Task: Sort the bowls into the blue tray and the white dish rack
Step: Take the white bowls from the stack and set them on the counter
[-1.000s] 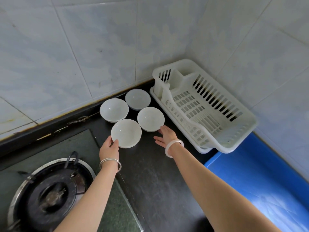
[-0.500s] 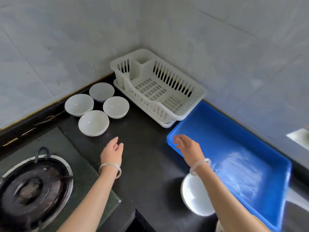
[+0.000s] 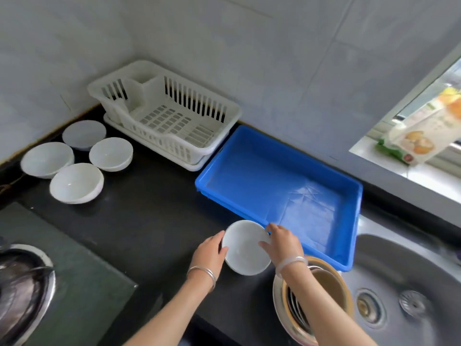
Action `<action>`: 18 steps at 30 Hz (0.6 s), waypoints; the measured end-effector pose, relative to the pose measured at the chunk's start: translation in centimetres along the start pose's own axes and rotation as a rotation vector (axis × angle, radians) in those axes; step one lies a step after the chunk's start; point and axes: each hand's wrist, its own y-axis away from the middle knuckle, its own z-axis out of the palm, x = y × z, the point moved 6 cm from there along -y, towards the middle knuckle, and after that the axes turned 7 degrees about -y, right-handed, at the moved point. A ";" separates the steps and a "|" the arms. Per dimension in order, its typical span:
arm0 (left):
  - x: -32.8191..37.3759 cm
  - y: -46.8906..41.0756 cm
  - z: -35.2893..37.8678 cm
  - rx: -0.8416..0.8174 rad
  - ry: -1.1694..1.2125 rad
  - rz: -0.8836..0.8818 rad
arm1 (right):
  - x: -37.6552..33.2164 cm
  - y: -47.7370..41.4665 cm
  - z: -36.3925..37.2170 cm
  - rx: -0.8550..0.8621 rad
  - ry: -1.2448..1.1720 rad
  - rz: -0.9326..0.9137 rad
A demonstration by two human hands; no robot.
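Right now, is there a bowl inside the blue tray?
No, the blue tray holds nothing; the nearest bowl sits on the black counter beside it, between both hands.

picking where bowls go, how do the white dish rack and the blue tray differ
The white dish rack has slotted walls and a grid floor; the blue tray has solid walls and a smooth floor. The rack has a divided compartment at its far end; the tray is one open space. The rack sits in the corner near four white bowls; the tray lies beside the sink. Both are rectangular, plastic-looking and hold no bowls yet.
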 end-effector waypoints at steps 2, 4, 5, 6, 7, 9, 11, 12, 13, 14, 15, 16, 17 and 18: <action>-0.1 0.2 0.4 0.006 -0.024 -0.021 | -0.1 0.0 0.1 0.018 -0.011 0.009; -0.2 0.3 0.6 0.012 -0.017 -0.037 | -0.2 0.0 0.1 0.028 -0.026 0.033; -0.2 0.3 0.7 0.008 0.010 -0.045 | -0.1 0.0 0.1 0.034 -0.031 0.044; -0.4 0.3 0.8 -0.003 0.046 -0.053 | -0.1 0.1 0.1 0.045 -0.033 0.054; -0.5 0.3 0.9 -0.014 0.092 -0.060 | -0.2 0.1 -0.1 0.062 -0.030 0.061; -0.8 0.3 0.9 -0.034 0.194 -0.073 | -0.2 0.3 -0.4 0.094 -0.009 0.064; -1.1 0.4 0.9 -0.043 0.259 -0.071 | -0.2 0.5 -0.7 0.116 0.010 0.057; -1.2 0.5 0.8 -0.048 0.284 -0.070 | -0.2 0.6 -0.9 0.121 0.015 0.054; -1.3 0.5 0.8 -0.053 0.313 -0.072 | -0.1 0.7 -1.0 0.125 0.018 0.052; -1.4 0.5 0.9 -0.059 0.342 -0.077 | -0.1 0.8 -1.2 0.127 0.017 0.053; -1.5 0.4 0.9 -0.066 0.368 -0.081 | -0.1 0.9 -1.3 0.129 0.010 0.054; -1.6 0.3 1.0 -0.074 0.392 -0.086 | 0.0 1.0 -1.4 0.129 -0.003 0.059; -1.6 0.2 1.1 -0.085 0.421 -0.095 | 0.1 1.0 -1.5 0.126 -0.028 0.067; -1.7 0.1 1.2 -0.101 0.463 -0.112 | 0.4 1.0 -1.6 0.123 -0.070 0.084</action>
